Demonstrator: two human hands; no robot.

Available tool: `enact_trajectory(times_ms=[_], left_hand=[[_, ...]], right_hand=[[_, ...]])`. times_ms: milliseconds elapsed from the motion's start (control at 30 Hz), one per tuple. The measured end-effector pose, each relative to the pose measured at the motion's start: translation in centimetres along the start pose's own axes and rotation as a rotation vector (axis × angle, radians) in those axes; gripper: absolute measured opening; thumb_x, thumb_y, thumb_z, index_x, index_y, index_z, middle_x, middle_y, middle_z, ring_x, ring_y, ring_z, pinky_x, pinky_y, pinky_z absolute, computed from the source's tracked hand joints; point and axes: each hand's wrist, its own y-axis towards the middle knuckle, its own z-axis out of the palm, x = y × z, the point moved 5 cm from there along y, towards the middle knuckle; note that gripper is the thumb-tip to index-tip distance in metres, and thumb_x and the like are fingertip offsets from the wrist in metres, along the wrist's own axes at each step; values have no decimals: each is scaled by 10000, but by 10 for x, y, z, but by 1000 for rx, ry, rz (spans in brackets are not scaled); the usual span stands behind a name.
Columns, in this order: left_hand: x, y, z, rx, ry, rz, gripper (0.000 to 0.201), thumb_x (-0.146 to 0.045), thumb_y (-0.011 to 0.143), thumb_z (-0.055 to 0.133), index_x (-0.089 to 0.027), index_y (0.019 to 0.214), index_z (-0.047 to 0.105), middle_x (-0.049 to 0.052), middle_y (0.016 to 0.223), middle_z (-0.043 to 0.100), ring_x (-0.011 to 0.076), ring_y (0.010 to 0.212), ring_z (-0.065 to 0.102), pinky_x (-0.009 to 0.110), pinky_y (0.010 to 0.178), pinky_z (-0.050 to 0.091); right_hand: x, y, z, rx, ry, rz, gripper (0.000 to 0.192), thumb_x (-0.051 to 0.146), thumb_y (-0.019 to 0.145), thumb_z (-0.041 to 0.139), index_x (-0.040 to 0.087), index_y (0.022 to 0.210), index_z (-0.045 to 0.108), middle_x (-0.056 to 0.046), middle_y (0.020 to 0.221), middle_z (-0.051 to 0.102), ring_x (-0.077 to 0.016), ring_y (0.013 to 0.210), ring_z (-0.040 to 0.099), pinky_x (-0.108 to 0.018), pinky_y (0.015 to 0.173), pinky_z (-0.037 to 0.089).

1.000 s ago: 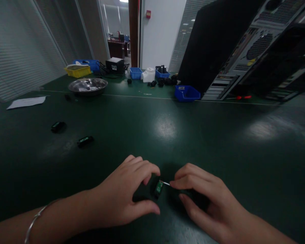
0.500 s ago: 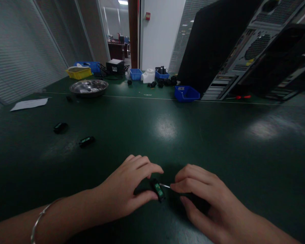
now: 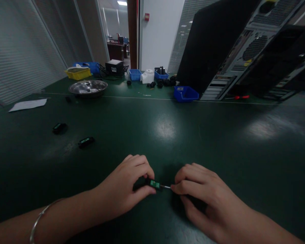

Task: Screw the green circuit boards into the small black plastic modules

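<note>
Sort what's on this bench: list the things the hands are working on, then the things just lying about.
In hand:
left hand, pinching a small black module with a green board
right hand, holding a thin metal tool whose tip meets the module

Lying about:
two similar black modules
steel dish
blue bin
paper sheet
computer case
red-handled screwdriver

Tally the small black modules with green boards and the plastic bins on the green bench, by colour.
Small black modules: 3, one pinched in the left hand at, two loose at and
Blue bins: 4
Yellow bins: 1
Total: 8
</note>
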Motion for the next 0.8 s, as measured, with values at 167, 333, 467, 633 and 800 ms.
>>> enact_trajectory(times_ms=[167,333,467,633,800], left_hand=[[0,1,-1,-6,-6,10,98,-161,865,692,-190,915,613,6,928,585,189,864,520,311,750,348],[-2,0,-2,5,-9,24,80,-167,875,685,-188,902,613,7,918,589,188,859,521,314,754,340],[-3,1,-3,12,-16,21,84,-181,875,698,-185,891,615,7,908,591,189,856,522,315,750,336],[-3,2,-4,9,-12,17,86,-173,872,699,-188,892,616,12,903,598,194,859,525,317,754,345],[-4,1,-4,12,-3,17,82,-187,873,700,-186,889,619,18,902,602,198,856,528,325,761,350]], right_hand=[[1,0,1,-4,-11,-12,194,63,847,476,189,906,611,-40,880,589,-185,770,544,-353,696,395],[1,0,3,-22,1,-14,215,53,841,476,189,929,618,-48,905,599,-189,795,557,-347,704,412],[3,2,3,-47,-60,-56,252,61,841,475,197,966,648,-53,894,608,-193,763,556,-340,674,406],[5,0,1,-61,-112,-68,234,68,851,474,192,946,648,-59,900,621,-191,751,554,-340,664,394],[7,2,0,-62,-108,-81,213,61,859,462,175,920,631,-63,886,619,-191,747,544,-344,652,391]])
